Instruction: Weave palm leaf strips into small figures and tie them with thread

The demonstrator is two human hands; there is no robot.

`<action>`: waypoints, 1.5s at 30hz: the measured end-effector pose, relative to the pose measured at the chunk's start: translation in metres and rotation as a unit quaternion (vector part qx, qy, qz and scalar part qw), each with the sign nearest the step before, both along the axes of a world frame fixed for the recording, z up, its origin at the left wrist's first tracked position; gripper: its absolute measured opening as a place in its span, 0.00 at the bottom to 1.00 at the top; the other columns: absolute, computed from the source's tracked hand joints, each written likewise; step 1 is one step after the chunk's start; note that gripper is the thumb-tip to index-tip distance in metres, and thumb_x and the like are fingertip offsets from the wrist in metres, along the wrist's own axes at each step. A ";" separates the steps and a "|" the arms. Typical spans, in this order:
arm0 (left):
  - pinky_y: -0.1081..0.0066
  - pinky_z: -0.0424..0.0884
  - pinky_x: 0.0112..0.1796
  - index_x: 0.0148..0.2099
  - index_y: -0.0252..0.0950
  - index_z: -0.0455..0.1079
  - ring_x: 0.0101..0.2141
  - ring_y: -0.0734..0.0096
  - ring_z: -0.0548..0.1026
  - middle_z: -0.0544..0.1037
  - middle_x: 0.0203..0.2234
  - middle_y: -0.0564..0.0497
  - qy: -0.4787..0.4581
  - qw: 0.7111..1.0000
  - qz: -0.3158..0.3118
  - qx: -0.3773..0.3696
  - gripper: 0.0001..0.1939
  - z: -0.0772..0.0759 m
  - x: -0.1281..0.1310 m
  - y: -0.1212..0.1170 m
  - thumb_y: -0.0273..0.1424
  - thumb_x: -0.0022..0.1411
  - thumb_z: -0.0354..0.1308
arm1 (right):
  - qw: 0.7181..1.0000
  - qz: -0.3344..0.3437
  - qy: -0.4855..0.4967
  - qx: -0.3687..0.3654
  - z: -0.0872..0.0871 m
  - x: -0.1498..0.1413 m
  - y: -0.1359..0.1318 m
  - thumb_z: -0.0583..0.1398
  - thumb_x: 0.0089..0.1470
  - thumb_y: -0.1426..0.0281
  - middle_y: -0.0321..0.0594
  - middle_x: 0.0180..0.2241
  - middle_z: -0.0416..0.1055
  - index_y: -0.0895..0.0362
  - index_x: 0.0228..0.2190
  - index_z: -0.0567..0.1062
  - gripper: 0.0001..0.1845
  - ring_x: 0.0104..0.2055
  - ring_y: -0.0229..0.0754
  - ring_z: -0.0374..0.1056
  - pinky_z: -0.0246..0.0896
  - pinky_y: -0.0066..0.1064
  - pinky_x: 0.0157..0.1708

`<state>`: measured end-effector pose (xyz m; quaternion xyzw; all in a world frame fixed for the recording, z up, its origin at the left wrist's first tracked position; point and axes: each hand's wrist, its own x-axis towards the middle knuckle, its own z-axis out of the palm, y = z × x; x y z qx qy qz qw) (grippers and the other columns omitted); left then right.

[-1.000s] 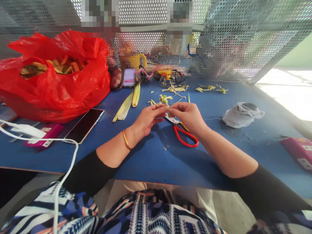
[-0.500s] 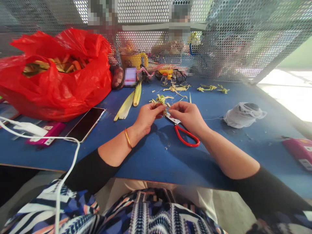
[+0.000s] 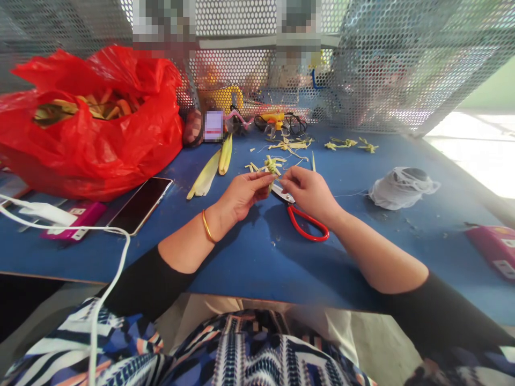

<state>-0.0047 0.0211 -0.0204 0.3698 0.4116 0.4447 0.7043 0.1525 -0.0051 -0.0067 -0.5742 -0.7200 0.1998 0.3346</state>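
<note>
My left hand (image 3: 250, 192) is closed in a pinch on a small knotted piece of pale green husk (image 3: 272, 165), its loose strips poking out above the fingertips. Close beside it, my right hand (image 3: 309, 188) is also pinched, fingertips almost touching the left ones; what they grip is too small to make out. Scissors (image 3: 308, 225) with red handles lie on the table under the hands, blades partly hidden. A fine thread runs from a spool in white netting (image 3: 402, 187) toward my right wrist. Husk strips (image 3: 292, 145) and two larger husk leaves (image 3: 207, 174) lie beyond the hands.
A red plastic bag (image 3: 132, 139) of husks stands at the left, with a phone (image 3: 140, 206), a purple box (image 3: 90, 214) and a white cable (image 3: 120, 262) near it. Knotted husk pieces (image 3: 341, 143) lie farther back. A perforated metal screen (image 3: 249, 69) borders the table.
The knotted husk piece has turned and stands higher and slightly right above my left fingertips. My right fingers have shifted a little. The scissors and spool stay in place.
</note>
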 end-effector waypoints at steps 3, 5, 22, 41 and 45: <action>0.76 0.65 0.27 0.28 0.34 0.76 0.22 0.81 0.68 0.73 0.21 0.56 -0.023 0.999 -0.020 -0.042 0.08 0.001 0.001 -0.001 0.26 0.45 0.71 | 0.990 -0.020 -0.109 0.083 -0.002 -0.002 -0.004 0.55 0.56 0.72 0.43 0.31 0.72 0.55 0.25 0.67 0.08 0.30 0.40 0.63 0.51 0.33 0.32; 0.75 0.64 0.28 0.29 0.35 0.76 0.23 0.81 0.68 0.73 0.21 0.56 -0.013 0.999 -0.015 -0.028 0.08 -0.001 0.002 -0.002 0.27 0.44 0.72 | 0.991 -0.017 -0.098 0.084 -0.005 -0.004 -0.004 0.55 0.55 0.72 0.43 0.32 0.72 0.55 0.25 0.70 0.08 0.31 0.41 0.63 0.52 0.34 0.33; 0.72 0.61 0.29 0.27 0.34 0.78 0.23 0.78 0.64 0.73 0.20 0.54 0.102 0.989 -0.010 0.108 0.10 -0.005 0.007 -0.012 0.34 0.43 0.71 | 0.889 -0.052 0.430 -0.151 -0.012 -0.013 -0.001 0.70 0.36 0.63 0.35 0.25 0.73 0.57 0.24 0.76 0.14 0.28 0.35 0.66 0.62 0.30 0.32; 0.71 0.64 0.32 0.26 0.35 0.75 0.26 0.72 0.71 0.77 0.21 0.52 0.291 0.917 0.015 0.273 0.06 -0.003 0.003 -0.009 0.28 0.54 0.62 | 0.934 -0.053 0.341 -0.096 -0.013 -0.006 0.006 0.68 0.41 0.66 0.30 0.19 0.66 0.56 0.20 0.69 0.13 0.23 0.31 0.60 0.57 0.28 0.26; 0.71 0.67 0.33 0.28 0.35 0.75 0.25 0.72 0.73 0.77 0.23 0.52 0.208 0.960 -0.013 0.190 0.05 -0.005 0.005 -0.010 0.31 0.54 0.64 | 0.941 -0.045 0.325 -0.082 -0.013 -0.005 0.005 0.65 0.44 0.71 0.30 0.19 0.67 0.56 0.22 0.69 0.08 0.23 0.31 0.59 0.56 0.27 0.26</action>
